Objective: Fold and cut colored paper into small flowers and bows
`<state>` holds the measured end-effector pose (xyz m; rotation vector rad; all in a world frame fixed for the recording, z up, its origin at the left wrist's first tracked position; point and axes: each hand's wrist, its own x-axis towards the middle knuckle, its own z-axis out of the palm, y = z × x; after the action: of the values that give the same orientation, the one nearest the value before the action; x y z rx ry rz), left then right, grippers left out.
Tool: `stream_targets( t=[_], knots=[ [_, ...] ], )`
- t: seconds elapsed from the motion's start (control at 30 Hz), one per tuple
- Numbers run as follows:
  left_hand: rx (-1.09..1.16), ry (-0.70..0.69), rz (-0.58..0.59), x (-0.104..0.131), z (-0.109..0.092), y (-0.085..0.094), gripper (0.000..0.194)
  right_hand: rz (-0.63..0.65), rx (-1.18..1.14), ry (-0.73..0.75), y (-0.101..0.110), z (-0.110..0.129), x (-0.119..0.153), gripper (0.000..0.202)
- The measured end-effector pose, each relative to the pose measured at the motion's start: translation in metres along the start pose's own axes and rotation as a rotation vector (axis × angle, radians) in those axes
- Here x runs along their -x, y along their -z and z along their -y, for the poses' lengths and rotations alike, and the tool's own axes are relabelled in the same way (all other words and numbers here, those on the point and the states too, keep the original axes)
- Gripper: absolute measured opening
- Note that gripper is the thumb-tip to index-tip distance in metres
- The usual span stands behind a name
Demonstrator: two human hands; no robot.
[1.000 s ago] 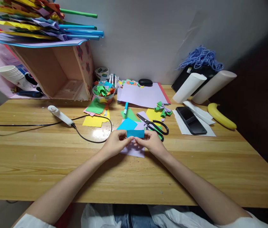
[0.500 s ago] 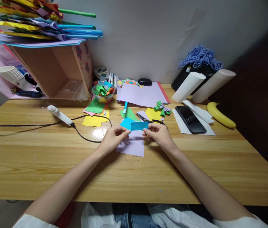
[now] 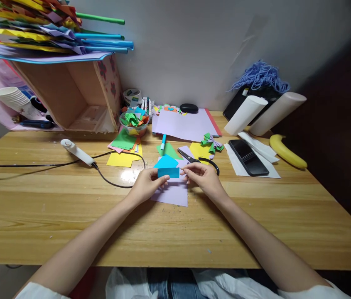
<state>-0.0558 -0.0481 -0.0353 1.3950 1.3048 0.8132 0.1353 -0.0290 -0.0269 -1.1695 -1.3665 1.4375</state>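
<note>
A small blue paper rectangle [image 3: 168, 172] is held up over the table. My left hand [image 3: 148, 182] is closed on its left end, the thumb lying along the lower edge. The pinched fingertips of my right hand [image 3: 202, 176] are at the paper's right edge; their exact contact is hard to make out. Below both hands lies a lilac paper sheet [image 3: 172, 196]. Just behind the held piece is a bright blue paper [image 3: 165, 161]. Black-handled scissors [image 3: 190, 157] rest beyond my right hand, and a blue glue stick or marker [image 3: 163, 142] lies on green paper [image 3: 171, 150].
Coloured papers [image 3: 122, 158] and a bowl of scraps [image 3: 134, 123] are at left, near a white corded device [image 3: 77, 152]. A folded paper piece [image 3: 212, 143], a phone [image 3: 248, 157] and a banana [image 3: 287, 152] lie right. A cardboard box [image 3: 108, 95] stands back left.
The blue paper rectangle has shifted left, into my left hand's grip. My right fingers have moved left and now meet only its right edge, where before they held its end.
</note>
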Motion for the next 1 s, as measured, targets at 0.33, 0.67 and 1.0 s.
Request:
stream_targets(
  t=[0.33,0.67,1.0],
  knots=[
    [-0.04,-0.011,0.021,0.003,-0.001,-0.001,0.028,-0.02,0.168,0.163,-0.001,0.0,0.002,0.014],
    [0.173,0.028,0.153,0.004,-0.006,-0.001,0.03,-0.058,0.247,0.247,-0.014,-0.004,0.01,0.029],
    [0.509,0.189,0.12,0.007,-0.007,-0.008,0.025,0.005,0.149,0.189,-0.026,0.0,0.023,0.02]
  ],
)
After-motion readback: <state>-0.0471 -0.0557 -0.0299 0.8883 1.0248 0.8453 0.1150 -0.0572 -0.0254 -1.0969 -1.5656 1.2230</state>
